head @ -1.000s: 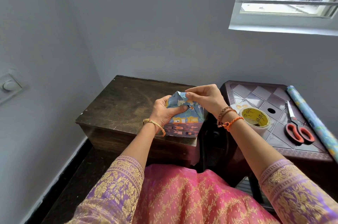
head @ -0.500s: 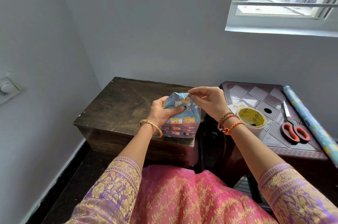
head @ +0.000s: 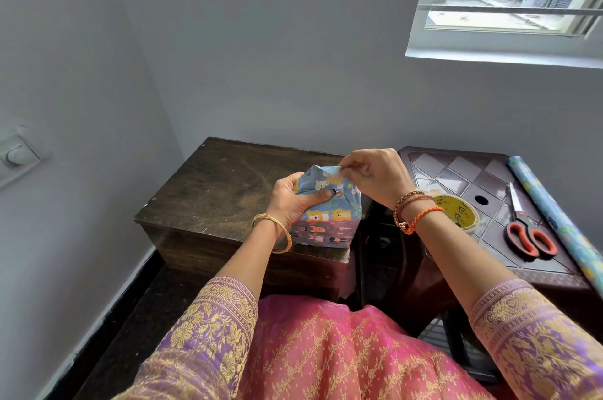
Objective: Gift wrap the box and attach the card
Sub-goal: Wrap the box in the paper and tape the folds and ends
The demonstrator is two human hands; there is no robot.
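A box (head: 326, 223) wrapped in blue and purple animal-print paper stands at the near right corner of a dark wooden table (head: 222, 190). My left hand (head: 293, 200) grips its left side, thumb pressing the folded paper on top. My right hand (head: 375, 177) pinches the raised paper flap at the box's top far edge. No card shows in view.
A brown plastic stool (head: 456, 171) stands to the right. On it lie a yellow tape roll (head: 456, 213), red-handled scissors (head: 528, 233) and a roll of blue gift paper (head: 554, 220). Walls close in behind and on the left, and a window sits high on the right.
My right hand has shifted from lying over the top flap to pinching its far edge with the fingertips. The left hand and the box have stayed put.
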